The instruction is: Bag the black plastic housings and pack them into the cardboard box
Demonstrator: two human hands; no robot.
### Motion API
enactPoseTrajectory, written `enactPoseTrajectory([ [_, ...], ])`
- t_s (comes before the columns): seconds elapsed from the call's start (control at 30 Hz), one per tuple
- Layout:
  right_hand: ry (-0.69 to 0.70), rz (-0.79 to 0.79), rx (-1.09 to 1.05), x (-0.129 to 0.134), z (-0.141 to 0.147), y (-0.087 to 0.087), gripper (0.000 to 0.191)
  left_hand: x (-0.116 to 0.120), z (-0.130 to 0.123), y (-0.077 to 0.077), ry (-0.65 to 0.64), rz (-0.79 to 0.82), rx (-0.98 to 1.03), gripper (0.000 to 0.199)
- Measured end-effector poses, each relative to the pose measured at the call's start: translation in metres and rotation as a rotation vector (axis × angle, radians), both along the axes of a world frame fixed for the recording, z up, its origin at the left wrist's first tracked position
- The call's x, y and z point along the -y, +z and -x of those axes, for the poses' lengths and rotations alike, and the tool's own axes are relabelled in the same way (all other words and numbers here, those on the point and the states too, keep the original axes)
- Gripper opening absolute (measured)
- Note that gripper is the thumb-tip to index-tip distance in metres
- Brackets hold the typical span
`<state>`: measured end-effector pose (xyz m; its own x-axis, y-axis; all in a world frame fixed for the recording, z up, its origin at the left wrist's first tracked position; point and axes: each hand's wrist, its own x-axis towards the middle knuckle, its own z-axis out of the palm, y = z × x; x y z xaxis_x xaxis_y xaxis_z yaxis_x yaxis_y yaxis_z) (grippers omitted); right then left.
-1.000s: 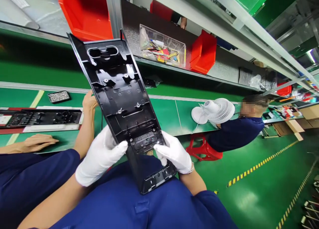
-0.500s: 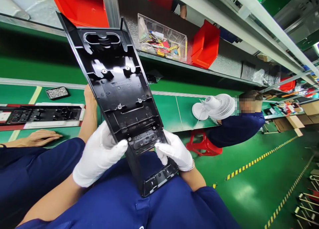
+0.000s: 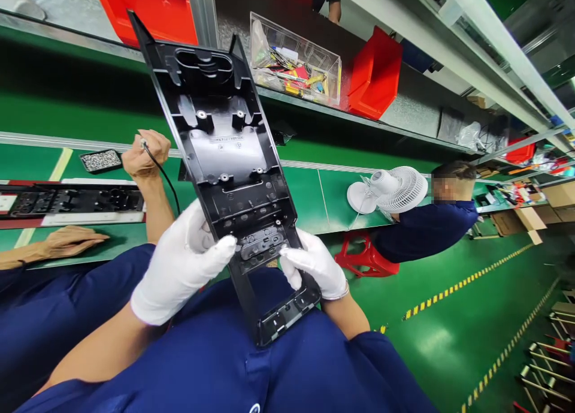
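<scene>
A long black plastic housing (image 3: 231, 155) is held up in front of my body, its ribbed inner side facing me. It has an oval opening near the far end and a rectangular cutout near my lap. White-gloved, my left hand (image 3: 184, 263) grips the left edge with the thumb over the rim. My right hand (image 3: 314, 266), in a white glove too, is closed round the right edge beside the cutout. The fingers behind the housing are hidden.
At the left, a co-worker's hand (image 3: 146, 153) holds a black cable above a similar black part (image 3: 76, 202) and a tray of small metal pieces (image 3: 101, 160). A white fan (image 3: 398, 189), a clear tool box (image 3: 296, 59) and a red bin (image 3: 376, 74) stand ahead.
The housing's far end has swung slightly right and tilted, still in both my hands. The co-worker's hand at the left has come up into view with a cable in its fingers.
</scene>
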<state>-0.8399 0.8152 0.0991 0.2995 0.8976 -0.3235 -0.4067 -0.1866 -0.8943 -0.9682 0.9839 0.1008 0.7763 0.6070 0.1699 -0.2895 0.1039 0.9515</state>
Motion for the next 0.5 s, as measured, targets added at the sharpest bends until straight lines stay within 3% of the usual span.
enactPoseTrajectory([
  [0.17, -0.002, 0.018, -0.153, -0.004, 0.003, 0.000, 0.030, 0.001, -0.005, 0.005, -0.020, 0.023, 0.025, 0.062],
  [0.5, 0.019, -0.025, -0.233, -0.005, 0.008, 0.005, 0.031, 0.005, -0.004, 0.012, -0.067, 0.001, 0.054, 0.069],
])
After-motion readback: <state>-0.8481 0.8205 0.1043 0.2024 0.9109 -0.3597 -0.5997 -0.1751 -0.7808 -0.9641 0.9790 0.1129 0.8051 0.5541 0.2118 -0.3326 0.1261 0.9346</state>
